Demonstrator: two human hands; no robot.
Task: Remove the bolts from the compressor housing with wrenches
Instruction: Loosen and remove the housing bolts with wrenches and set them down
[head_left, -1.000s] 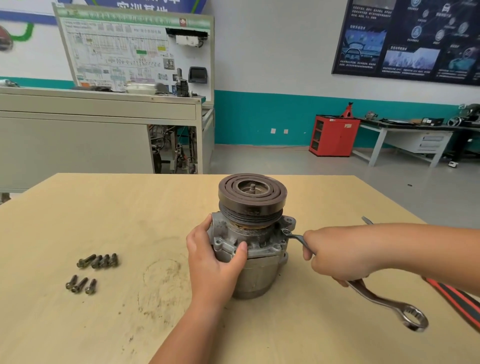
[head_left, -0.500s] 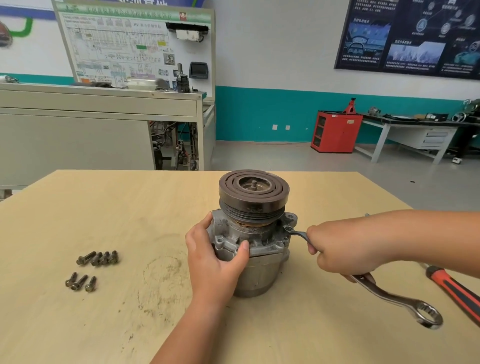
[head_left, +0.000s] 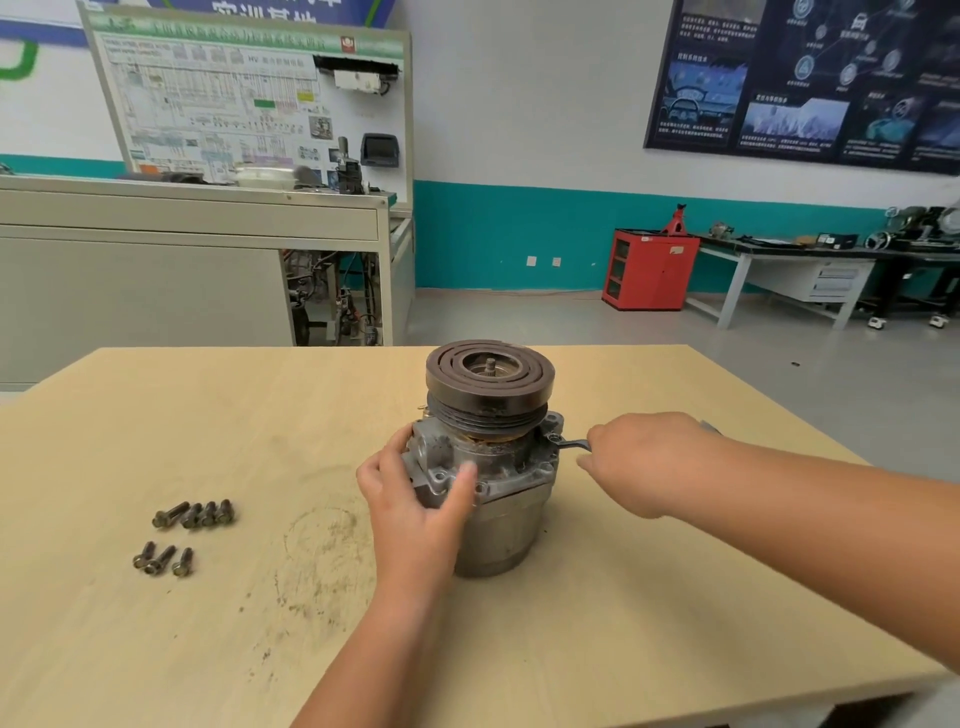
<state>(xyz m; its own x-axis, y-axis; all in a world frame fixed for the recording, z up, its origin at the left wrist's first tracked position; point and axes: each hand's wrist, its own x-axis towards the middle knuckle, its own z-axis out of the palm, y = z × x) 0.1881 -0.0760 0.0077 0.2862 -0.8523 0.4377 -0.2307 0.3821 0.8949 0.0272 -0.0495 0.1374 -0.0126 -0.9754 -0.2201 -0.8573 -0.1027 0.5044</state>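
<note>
Head camera looks down at a pale wooden desk (head_left: 208, 415). A round grey metal compressor housing (head_left: 498, 525) stands upright near the middle of the desk. A dark ringed pulley wheel (head_left: 488, 384) sits on top of it.

The left hand (head_left: 415, 499) comes up from six o'clock and holds the housing on its eight o'clock side. The thumb lies across the front of the flat metal rim. The fingers (head_left: 397, 441) curl round the left side.

The right hand (head_left: 644, 462) comes in from four o'clock, with its bare arm stretched across the desk. The back of the hand faces up. Its fingers are curled under and wrapped round the handle of a thin silver wrench (head_left: 574, 443). Only a short bit of the wrench shows between the hand and the housing. The wrench head sits on a metal ear of the housing at three o'clock, just under the pulley wheel. The bolt there is too small to see.

Seven dark loose bolts lie on the desk at nine o'clock from the housing, well apart from it. Four (head_left: 193, 514) lie in a row, and three (head_left: 163, 558) lie nearer the camera.

Past the desk at one o'clock, a red metal cabinet (head_left: 649, 270) stands against the wall. At eleven o'clock is a white board with drawings (head_left: 249, 93).
</note>
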